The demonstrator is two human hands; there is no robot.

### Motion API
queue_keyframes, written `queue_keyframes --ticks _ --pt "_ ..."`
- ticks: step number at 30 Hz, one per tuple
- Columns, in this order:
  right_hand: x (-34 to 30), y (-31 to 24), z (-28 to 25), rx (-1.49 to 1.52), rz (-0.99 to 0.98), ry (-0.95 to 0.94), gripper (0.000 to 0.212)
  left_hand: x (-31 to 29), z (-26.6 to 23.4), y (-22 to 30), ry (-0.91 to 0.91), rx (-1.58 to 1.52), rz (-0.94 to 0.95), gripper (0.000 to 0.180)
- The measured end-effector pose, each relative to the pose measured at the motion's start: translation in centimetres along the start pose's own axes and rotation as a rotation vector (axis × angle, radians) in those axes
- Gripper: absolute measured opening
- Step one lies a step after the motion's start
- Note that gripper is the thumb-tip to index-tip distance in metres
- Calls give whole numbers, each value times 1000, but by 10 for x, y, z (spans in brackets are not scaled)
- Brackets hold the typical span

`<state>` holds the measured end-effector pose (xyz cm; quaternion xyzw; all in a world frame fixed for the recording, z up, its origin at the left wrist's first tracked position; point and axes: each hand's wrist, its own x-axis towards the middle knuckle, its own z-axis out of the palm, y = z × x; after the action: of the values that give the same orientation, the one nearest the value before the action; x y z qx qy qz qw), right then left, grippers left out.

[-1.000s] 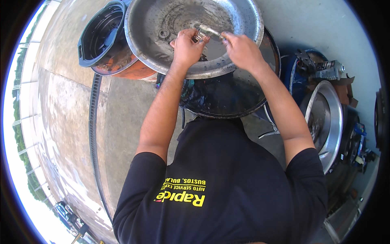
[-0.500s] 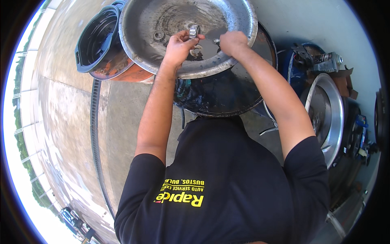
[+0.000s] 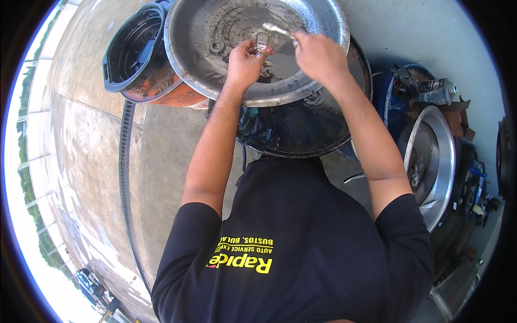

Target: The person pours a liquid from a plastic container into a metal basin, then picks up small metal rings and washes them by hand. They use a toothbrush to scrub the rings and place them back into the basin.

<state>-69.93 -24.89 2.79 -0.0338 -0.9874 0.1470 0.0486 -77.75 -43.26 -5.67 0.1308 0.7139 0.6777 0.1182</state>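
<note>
Over a wide metal basin (image 3: 181, 63) with dark, dirty liquid in it, my left hand (image 3: 245, 69) grips a roller bearing (image 3: 262, 40) between thumb and fingers. My right hand (image 3: 323, 58) is closed around what looks like a small brush (image 3: 277, 28), its pale end pointing left above the liquid. That end is apart from the bearing, a little beyond it. A second bearing ring (image 3: 217, 46) lies on the basin floor to the left. Another ring-like part (image 3: 266, 70) sits just right of my left hand, partly hidden.
The basin rests on a dark drum (image 3: 301, 129), with a dark crumpled cloth (image 3: 253, 126) at its near side. A black drain pan (image 3: 116, 86) tops an orange drum (image 3: 161, 96) at left. Another metal basin (image 3: 447, 177) and a bottle (image 3: 439, 91) stand at right.
My right hand has lifted and turned, bringing the brush's pale end up and to the left into view. My left hand has shifted slightly right, still holding the bearing.
</note>
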Motion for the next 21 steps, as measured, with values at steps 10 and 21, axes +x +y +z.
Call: queue_keyframes --ticks 10,21 --pt "0 6 10 45 70 -56 32 9 -1 -13 86 245 134 35" --pt "41 39 43 -227 146 -369 33 -1 -3 7 36 -148 -137 24"
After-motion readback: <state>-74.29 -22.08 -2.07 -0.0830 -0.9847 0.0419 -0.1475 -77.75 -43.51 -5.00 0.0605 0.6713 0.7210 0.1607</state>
